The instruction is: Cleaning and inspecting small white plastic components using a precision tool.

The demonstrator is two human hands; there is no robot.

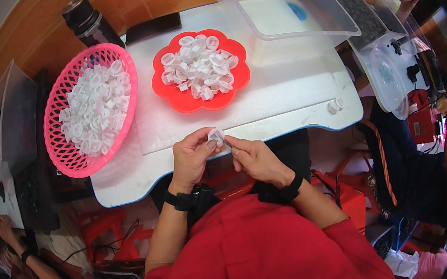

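My left hand pinches a small round white plastic part above the table's near edge. Against that part rests the tip of a thin dark tool, gripped by the fingers of my right hand. The tool's exact kind is hidden by my fingers. Beyond my hands, a red flower-shaped dish bears a heap of similar white parts. To its left, a pink lattice basket is filled with many more of them.
A white table with a blue edge lies under everything. Two white parts sit near its right corner. At the back are a black thermos, a dark flat object and a clear plastic bin. People work on both sides.
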